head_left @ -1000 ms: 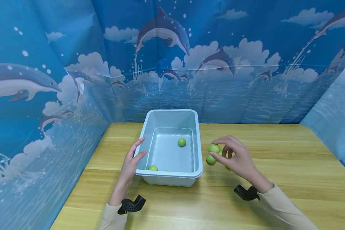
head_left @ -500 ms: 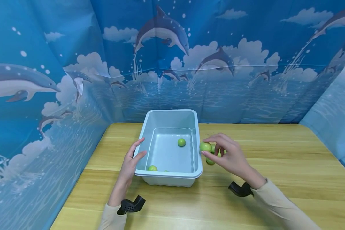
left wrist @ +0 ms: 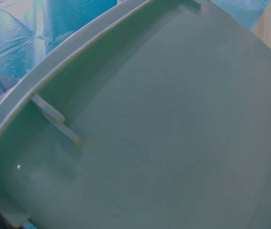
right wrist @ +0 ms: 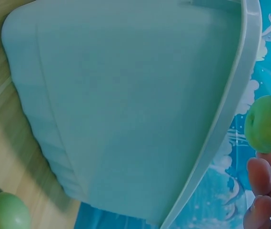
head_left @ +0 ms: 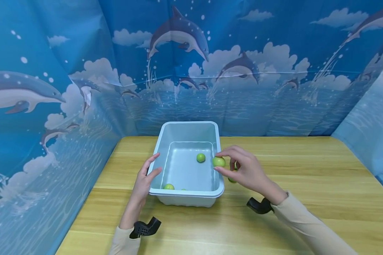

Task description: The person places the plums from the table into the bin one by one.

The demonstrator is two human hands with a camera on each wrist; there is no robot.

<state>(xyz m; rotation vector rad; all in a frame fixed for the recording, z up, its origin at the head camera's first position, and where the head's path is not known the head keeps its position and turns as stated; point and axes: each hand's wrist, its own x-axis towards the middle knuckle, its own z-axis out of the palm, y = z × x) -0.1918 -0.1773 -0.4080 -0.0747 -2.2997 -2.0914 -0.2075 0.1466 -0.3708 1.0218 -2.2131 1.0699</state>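
A pale blue-grey plastic tub (head_left: 186,193) stands on the table. My left hand (head_left: 143,186) holds its left rim, with the thumb and one finger reaching over the edge. My right hand (head_left: 247,171) pinches a small round green fruit (head_left: 218,162) above the tub's right rim; the right wrist view shows a dimple in the fruit (right wrist: 266,125). Inside the tub lie one green fruit (head_left: 201,158) toward the back right and another (head_left: 169,186) at the front left. A sliver of a third (head_left: 183,189) shows behind the front rim. The left wrist view shows only the tub's outer wall (left wrist: 164,119).
On the wooden table (head_left: 306,198), right of the tub, more green fruit (head_left: 232,180) lies partly hidden behind my right hand. The right wrist view shows one fruit (right wrist: 9,211) beside the tub's base. A dolphin-printed blue curtain (head_left: 185,95) closes off the back and sides.
My right hand has carried the pinched fruit leftward, from over the fruit on the table to the tub's right rim. The left hand has stayed on the tub.
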